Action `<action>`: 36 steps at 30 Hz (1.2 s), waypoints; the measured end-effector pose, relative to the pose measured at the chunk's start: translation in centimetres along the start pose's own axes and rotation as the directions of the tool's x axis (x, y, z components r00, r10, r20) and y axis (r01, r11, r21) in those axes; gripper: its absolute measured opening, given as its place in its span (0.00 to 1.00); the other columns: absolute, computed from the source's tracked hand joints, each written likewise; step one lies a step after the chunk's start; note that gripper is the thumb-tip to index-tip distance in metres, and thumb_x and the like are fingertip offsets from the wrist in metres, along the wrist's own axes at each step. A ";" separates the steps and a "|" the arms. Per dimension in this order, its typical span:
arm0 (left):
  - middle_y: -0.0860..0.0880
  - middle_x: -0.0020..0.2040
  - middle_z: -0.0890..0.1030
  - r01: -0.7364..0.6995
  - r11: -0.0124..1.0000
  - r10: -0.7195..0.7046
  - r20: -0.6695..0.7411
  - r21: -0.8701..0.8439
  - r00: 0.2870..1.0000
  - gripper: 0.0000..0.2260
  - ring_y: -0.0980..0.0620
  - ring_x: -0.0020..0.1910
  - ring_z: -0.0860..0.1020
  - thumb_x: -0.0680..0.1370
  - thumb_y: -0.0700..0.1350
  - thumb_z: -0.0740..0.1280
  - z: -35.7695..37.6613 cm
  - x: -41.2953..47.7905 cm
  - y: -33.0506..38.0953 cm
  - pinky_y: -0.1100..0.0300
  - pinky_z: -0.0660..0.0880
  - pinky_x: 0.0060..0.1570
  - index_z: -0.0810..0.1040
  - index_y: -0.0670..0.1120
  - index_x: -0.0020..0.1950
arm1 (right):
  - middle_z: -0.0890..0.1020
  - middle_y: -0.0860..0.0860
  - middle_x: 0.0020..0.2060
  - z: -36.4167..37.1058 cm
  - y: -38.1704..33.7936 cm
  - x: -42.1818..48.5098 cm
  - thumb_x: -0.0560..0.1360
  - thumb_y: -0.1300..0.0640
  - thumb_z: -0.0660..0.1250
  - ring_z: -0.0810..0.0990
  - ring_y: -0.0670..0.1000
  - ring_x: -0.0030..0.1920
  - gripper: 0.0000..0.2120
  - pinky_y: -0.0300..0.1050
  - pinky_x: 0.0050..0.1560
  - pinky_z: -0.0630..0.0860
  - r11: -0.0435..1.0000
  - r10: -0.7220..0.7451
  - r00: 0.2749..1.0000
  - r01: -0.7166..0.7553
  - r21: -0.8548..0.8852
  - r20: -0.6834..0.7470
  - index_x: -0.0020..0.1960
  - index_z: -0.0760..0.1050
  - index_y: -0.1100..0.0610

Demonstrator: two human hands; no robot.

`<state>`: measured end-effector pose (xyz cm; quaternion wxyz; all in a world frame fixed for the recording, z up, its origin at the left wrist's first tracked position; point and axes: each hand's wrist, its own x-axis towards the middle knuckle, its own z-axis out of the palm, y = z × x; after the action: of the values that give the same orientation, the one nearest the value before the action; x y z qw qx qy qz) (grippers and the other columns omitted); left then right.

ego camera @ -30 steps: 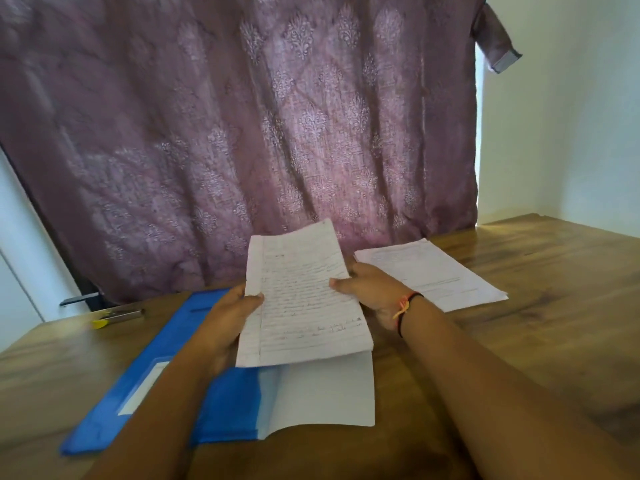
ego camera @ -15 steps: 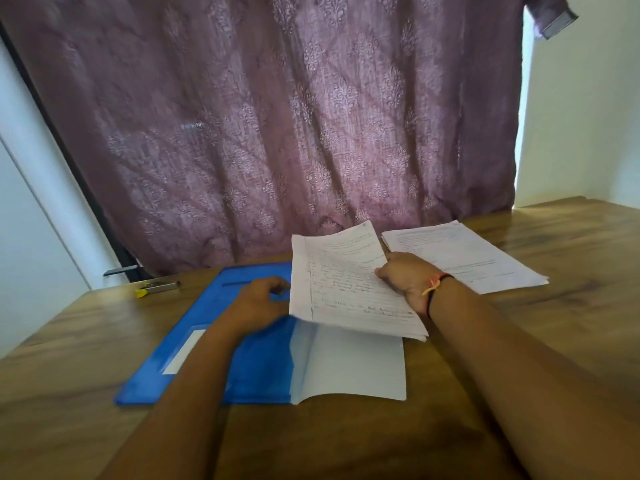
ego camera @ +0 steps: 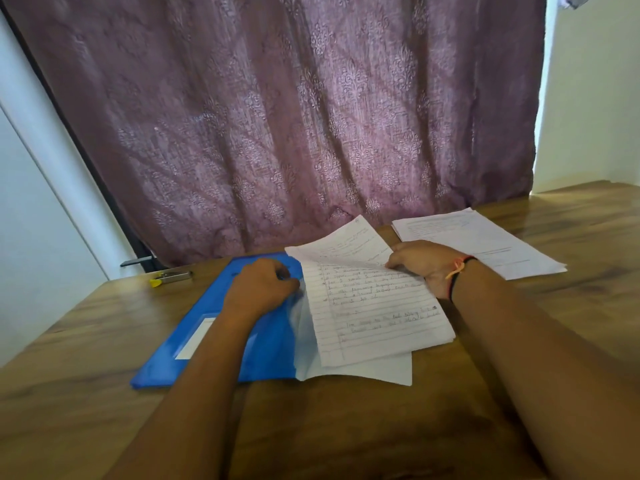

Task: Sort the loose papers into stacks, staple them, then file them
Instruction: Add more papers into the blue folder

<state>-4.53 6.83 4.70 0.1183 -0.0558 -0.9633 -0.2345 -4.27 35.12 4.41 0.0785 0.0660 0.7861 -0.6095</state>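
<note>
A blue folder (ego camera: pixel 221 341) lies open on the wooden table (ego camera: pixel 381 427), with a white inner sheet (ego camera: pixel 374 370) showing at its right. A stack of lined handwritten papers (ego camera: pixel 377 313) rests on that sheet. My right hand (ego camera: pixel 426 265) pinches the stack's upper right edge, and the top page curls upward there. My left hand (ego camera: pixel 263 285) sits with curled fingers on the folder at the stack's left edge; what it grips is hidden. A second stack of printed papers (ego camera: pixel 485 244) lies flat behind my right wrist.
A small stapler (ego camera: pixel 171 277) with a yellow tip lies at the table's back left. A purple patterned curtain (ego camera: pixel 294 116) hangs right behind the table. White walls stand at both sides. A dark handle (ego camera: pixel 136 262) sticks out near the curtain's lower left.
The handwritten stack went from held up in both hands down onto the open folder. My left hand let go of it and moved onto the folder. The view tilted down.
</note>
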 end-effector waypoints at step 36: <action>0.51 0.43 0.85 -0.090 0.995 0.095 -0.097 0.046 0.991 0.05 0.51 0.43 0.82 0.74 0.43 0.73 -0.5 -1.5 2.7 0.50 0.81 0.49 0.86 0.47 0.48 | 0.78 0.53 0.61 1.4 0.4 0.2 0.80 0.59 0.67 0.80 0.51 0.52 0.23 0.41 0.47 0.78 0.995 -0.098 0.995 0.098 0.004 0.001 0.73 0.68 0.60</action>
<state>-2.55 8.94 5.97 0.1779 -0.0862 -0.9572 -0.2114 -4.33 33.91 3.62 0.0490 0.0272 0.7871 -0.6143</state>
